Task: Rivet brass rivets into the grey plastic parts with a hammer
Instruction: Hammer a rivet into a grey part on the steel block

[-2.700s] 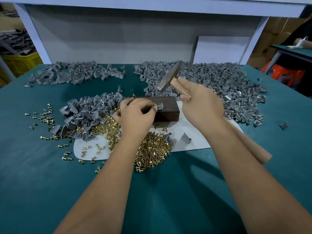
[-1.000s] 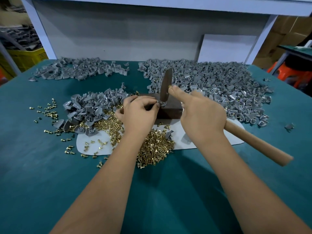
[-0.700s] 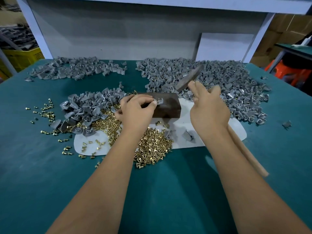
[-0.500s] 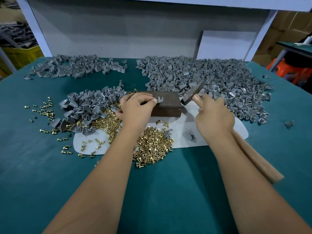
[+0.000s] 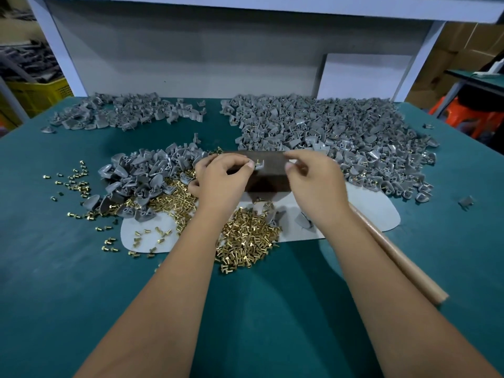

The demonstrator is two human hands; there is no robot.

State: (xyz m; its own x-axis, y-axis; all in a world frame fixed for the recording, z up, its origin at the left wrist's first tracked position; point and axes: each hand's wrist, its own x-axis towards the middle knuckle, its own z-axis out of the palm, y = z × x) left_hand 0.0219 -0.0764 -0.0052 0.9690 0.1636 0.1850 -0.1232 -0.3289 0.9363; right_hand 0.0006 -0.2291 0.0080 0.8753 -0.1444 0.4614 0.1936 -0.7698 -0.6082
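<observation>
Our left hand (image 5: 223,181) pinches a grey part (image 5: 259,165) with a rivet (image 5: 257,161) standing in it, thumb and fingertip curled tight on the part's left edge, holding it on top of the dark block (image 5: 268,173). Our right hand (image 5: 316,184) reaches in from the right with its thumb and forefinger curled toward each other just beside the part; the hammer (image 5: 395,255) handle runs out from under that hand along the forearm, and we cannot tell how the grip sits on it, nor see the hammer head.

The block stands on a pale mat (image 5: 376,211) on the green tabletop (image 5: 81,296). Loose rivets (image 5: 245,241) lie heaped at the mat's near edge and scattered to the left. Grey parts lie in a small pile (image 5: 141,175) left of the block, a wide pile (image 5: 341,132) to the right, and a third pile (image 5: 122,113) at the far left. Behind the tabletop stands a grey back panel (image 5: 191,55) with white posts; a yellow crate (image 5: 35,94) and an orange stool (image 5: 471,115) sit beyond the sides.
</observation>
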